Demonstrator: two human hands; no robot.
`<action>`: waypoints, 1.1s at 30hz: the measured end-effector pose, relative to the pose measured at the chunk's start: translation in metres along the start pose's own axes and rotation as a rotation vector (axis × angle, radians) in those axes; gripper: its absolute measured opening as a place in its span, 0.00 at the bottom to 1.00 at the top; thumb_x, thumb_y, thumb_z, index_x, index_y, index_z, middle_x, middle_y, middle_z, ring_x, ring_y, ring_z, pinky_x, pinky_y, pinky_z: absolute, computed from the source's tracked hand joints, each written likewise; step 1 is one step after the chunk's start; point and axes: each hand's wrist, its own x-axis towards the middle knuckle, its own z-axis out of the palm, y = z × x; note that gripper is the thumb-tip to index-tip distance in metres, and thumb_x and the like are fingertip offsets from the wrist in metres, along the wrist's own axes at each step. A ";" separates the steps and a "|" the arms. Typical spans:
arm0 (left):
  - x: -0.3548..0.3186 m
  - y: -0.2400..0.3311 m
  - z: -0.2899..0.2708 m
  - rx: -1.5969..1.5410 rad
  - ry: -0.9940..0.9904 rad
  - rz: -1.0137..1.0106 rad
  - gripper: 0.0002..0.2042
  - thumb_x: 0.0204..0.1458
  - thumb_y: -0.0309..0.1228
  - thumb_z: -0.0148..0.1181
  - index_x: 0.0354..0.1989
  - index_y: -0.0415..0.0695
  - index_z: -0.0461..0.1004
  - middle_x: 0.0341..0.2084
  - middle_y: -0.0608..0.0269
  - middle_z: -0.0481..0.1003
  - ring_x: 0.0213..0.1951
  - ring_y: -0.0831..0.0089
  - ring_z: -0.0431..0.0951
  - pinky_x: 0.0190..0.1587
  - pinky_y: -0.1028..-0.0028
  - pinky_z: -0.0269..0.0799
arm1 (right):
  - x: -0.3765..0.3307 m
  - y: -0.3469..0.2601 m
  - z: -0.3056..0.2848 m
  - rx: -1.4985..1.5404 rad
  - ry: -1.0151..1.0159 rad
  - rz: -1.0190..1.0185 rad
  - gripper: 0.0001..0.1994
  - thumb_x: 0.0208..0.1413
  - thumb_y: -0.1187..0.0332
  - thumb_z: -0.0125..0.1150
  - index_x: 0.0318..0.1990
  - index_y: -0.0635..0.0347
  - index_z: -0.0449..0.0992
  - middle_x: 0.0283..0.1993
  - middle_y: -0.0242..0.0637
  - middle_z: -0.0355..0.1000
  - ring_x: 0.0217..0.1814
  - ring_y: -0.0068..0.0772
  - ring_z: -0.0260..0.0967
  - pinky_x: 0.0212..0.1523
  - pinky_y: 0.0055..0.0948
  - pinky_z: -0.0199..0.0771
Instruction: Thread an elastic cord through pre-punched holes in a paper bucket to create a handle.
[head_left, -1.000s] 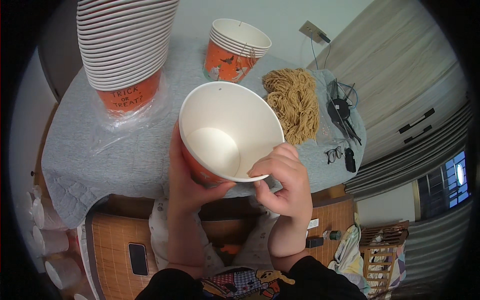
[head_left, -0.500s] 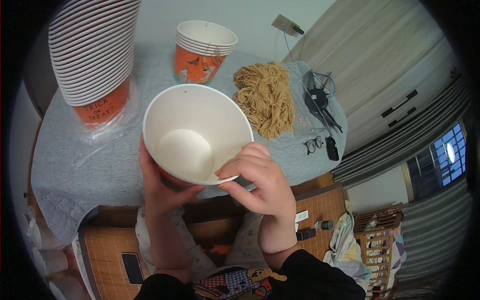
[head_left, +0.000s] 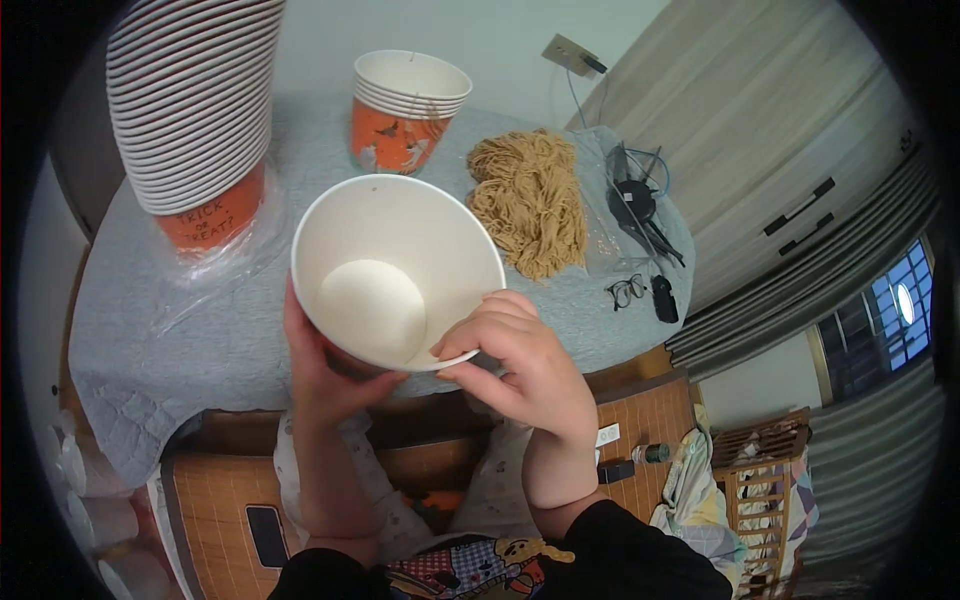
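Tilted toward me over the near edge of the table is a large white-lined paper bucket [head_left: 400, 230], its inside bare down to the round bottom. A small hole shows near its far rim. My left hand [head_left: 325, 370] wraps round its outer wall from the left and below. At the near right rim, my right hand [head_left: 515, 360] pinches the edge, fingertips inside and thumb outside; whether something thin is between them is hidden. Beyond the bucket are a short stack of orange printed buckets [head_left: 405, 125], with thin cord hanging down its side, and a loose bundle of tan cord [head_left: 530, 200].
A tall stack of buckets [head_left: 195, 110] in clear plastic wrap stands at the left on the grey cloth-covered table [head_left: 160, 350]. Eyeglasses [head_left: 626, 291] and a black cable bundle [head_left: 635, 205] lie at the right. A phone [head_left: 266, 536] rests on the wooden seat beside me.
Both hands keep the same hold on the bucket. The whole view has shifted slightly, with the stacks sitting a little lower in the picture.
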 end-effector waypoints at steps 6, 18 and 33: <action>0.000 -0.003 -0.002 0.044 -0.004 0.052 0.63 0.27 0.30 0.80 0.70 0.36 0.36 0.63 0.49 0.56 0.62 0.59 0.62 0.62 0.61 0.62 | 0.003 0.000 0.001 0.027 0.016 0.015 0.06 0.47 0.69 0.67 0.31 0.55 0.76 0.35 0.30 0.77 0.39 0.33 0.71 0.49 0.31 0.62; 0.003 0.006 0.000 -0.003 0.052 -0.053 0.64 0.25 0.32 0.81 0.70 0.38 0.37 0.64 0.49 0.53 0.63 0.59 0.60 0.64 0.61 0.58 | -0.020 0.044 -0.014 0.214 0.690 0.103 0.03 0.50 0.80 0.63 0.32 0.63 0.76 0.37 0.37 0.77 0.43 0.30 0.71 0.49 0.30 0.67; 0.004 -0.001 0.000 0.066 0.089 0.000 0.61 0.34 0.31 0.77 0.70 0.36 0.31 0.67 0.48 0.50 0.67 0.58 0.53 0.67 0.61 0.48 | -0.037 0.214 -0.136 -0.764 0.763 0.425 0.13 0.48 0.66 0.68 0.42 0.59 0.80 0.52 0.46 0.74 0.52 0.44 0.71 0.54 0.37 0.67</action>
